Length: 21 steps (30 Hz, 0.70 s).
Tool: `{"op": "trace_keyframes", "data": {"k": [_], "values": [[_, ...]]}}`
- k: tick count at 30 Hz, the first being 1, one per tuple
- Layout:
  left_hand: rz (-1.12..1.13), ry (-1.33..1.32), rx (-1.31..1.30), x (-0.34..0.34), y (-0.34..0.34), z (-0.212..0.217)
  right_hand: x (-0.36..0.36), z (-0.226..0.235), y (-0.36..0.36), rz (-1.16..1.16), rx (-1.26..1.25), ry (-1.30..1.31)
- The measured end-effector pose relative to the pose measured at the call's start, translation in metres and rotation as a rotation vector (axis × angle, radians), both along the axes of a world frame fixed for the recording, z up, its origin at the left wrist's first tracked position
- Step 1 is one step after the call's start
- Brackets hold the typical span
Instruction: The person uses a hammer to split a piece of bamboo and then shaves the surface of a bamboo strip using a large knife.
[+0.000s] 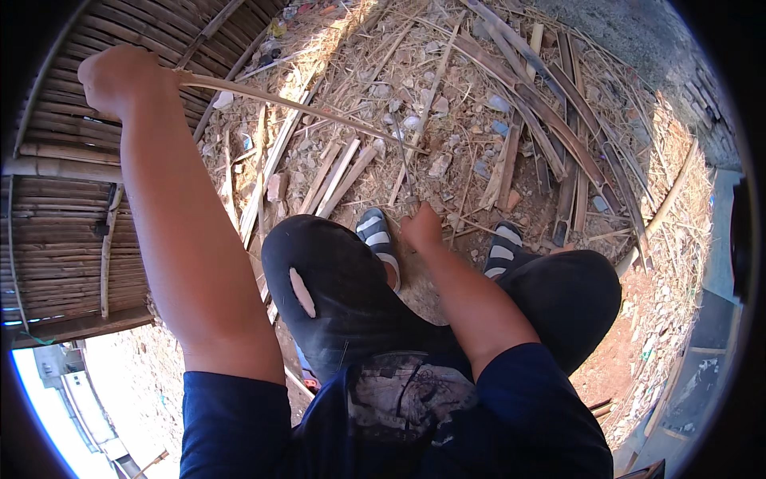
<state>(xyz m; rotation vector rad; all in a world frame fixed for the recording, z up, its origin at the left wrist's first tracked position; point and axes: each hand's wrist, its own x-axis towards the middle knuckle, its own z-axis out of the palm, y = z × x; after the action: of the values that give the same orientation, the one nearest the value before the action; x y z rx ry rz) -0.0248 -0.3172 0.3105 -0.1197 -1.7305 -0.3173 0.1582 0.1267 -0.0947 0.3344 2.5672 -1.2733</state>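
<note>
Heaps of split bamboo slats (550, 120) strewn over littered ground (447, 80) ahead; woven bamboo wall (64, 199) to left. Left hand (120, 76) raised high, clamped on long thin bamboo strip (303, 108). Right hand (421, 227) low between striped sandals (375, 231), gripping strip's far end; grip detail unclear.

**Counted on the bamboo yard floor**

We count two bare hands: a left hand (120, 78) raised far left and a right hand (421, 227) low at centre. We count one long thin pale bamboo strip (303, 108) and two black-and-white striped sandals, one (377, 234) left, one (503, 249) right. Three flat pale split bamboo slats (339, 176) lie side by side. The dark split bamboo lengths (558, 120) far right are too tangled to count.
</note>
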Motion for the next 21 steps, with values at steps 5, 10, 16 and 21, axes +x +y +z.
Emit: {"op": "trace_keyframes", "data": {"k": [5,10,16,21], "values": [[-0.144,0.067,0.228,-0.020,0.011,-0.011,-0.010,-0.005,0.018,-0.003,-0.109,-0.056],[-0.113,0.008,0.390,-0.004,-0.016,0.008,-0.018,0.084,-0.007,-0.021,-0.283,0.123],[0.123,-0.016,0.314,0.026,0.000,0.023,-0.010,0.101,-0.025,0.030,-0.306,0.308],[-0.047,0.037,0.991,0.045,0.173,0.019,-0.005,-0.015,0.027,-0.013,0.059,-0.123]]}}
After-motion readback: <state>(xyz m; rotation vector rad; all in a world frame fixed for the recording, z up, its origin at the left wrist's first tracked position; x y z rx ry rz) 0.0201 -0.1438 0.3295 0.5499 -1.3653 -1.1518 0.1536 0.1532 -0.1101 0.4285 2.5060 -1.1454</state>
